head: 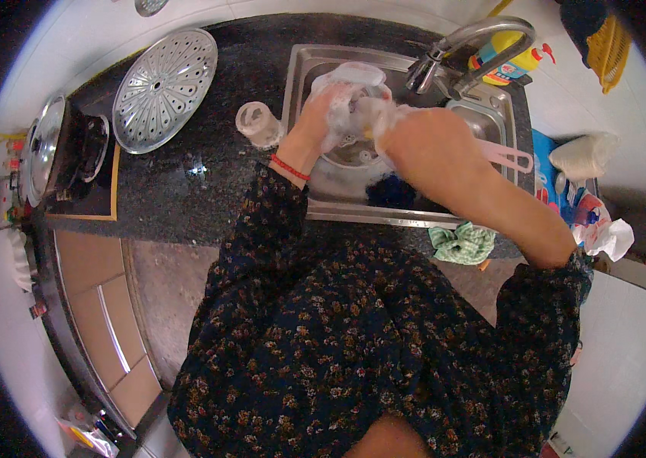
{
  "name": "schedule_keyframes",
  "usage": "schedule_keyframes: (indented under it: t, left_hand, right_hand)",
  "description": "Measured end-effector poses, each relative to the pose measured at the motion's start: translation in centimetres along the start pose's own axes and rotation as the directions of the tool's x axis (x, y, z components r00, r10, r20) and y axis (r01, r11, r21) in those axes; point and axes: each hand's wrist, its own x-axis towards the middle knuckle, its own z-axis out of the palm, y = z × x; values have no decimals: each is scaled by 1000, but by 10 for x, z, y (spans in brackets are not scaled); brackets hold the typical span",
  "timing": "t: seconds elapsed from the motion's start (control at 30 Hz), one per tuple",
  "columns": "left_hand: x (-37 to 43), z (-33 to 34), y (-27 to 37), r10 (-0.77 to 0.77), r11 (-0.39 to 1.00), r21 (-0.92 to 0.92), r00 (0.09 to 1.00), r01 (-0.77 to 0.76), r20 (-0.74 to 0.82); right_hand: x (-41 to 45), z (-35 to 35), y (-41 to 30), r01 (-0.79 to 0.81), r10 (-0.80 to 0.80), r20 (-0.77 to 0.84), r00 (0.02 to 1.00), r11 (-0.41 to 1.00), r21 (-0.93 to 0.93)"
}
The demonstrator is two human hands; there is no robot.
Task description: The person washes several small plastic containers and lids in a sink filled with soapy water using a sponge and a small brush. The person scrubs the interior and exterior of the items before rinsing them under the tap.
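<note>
Over the stainless steel sink [323, 209], my left hand [317, 117] grips a round container [360, 74] covered in white suds. The suds hide most of its shape. My right hand [432, 140] is closed around a cleaning tool with a pink handle [509, 156]. Its handle sticks out to the right, while foam and my fingers hide its working end at the container's mouth. Below my hands, a dark blue item [390, 190] lies on the sink floor; its kind is unclear. A small clear jar [259, 125] stands on the counter left of the sink.
A curved metal faucet [489, 26] arches over the sink's back right, beside a yellow detergent bottle [503, 60]. A perforated steamer plate [165, 91] leans at the back left, near a lidded pot [48, 149]. Some green cloth [463, 243] drapes over the front edge.
</note>
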Motion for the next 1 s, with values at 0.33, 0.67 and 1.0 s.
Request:
schedule_keyframes:
  t: [0.33, 0.67, 1.0]
  left_hand:
    - [-6, -7, 4, -4, 983, -183, 1000, 3, -7]
    - [-10, -5, 23, 202, 978, -48, 979, -201, 18]
    - [1, -5, 29, 429, 892, -304, 840, -335, 333]
  right_hand:
    - [22, 22, 16, -86, 215, -339, 916, 930, 356]
    - [-26, -13, 29, -121, 381, -452, 806, 855, 505]
    - [-78, -20, 30, -228, 685, -396, 612, 632, 741]
